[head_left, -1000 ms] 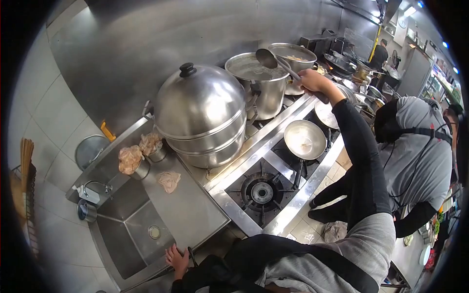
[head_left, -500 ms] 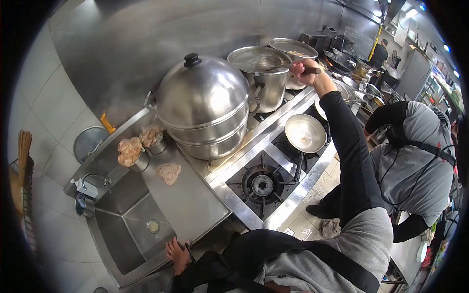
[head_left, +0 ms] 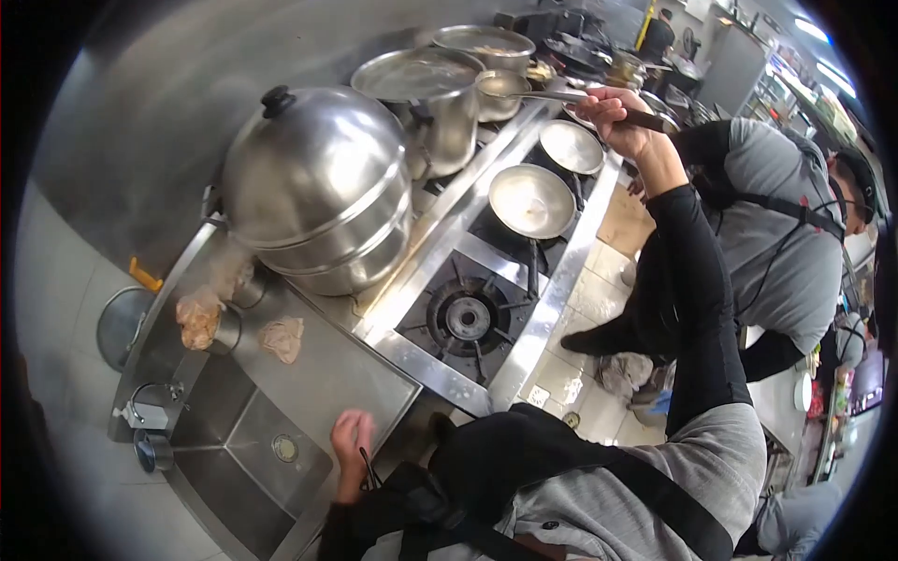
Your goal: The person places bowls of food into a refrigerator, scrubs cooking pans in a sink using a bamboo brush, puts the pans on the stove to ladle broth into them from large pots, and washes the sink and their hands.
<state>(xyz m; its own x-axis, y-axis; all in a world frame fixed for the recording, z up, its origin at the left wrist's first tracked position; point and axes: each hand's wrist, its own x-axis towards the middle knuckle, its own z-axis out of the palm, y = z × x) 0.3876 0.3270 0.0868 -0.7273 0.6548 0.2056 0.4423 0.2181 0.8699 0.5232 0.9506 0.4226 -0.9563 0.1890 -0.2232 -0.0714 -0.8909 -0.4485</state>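
Note:
My right hand (head_left: 617, 114) is wrapped round the dark handle of a metal ladle (head_left: 502, 85), whose filled bowl is held level beside the large open pot (head_left: 449, 117). Past it stands a second wide pot (head_left: 500, 58). Below the ladle, two pans sit on the range: a light frying pan (head_left: 532, 201) and a smaller one (head_left: 572, 147). My left hand (head_left: 351, 438) is near the sink's right side, slightly blurred, fingers extended with nothing seen in them.
A domed steamer (head_left: 318, 178) stands left of the pots. Crumpled cloths (head_left: 282, 338) and cloth-topped containers lie by the sink (head_left: 229, 449). A bare burner (head_left: 468, 319) is in front. A co-worker (head_left: 781, 215) bends close on the right; another person (head_left: 658, 35) stands far back.
The ladle has come out of the large pot, rightward and filled, with my right hand. My left hand has lifted from the sink edge. The view has shifted right, and the co-worker has leaned in.

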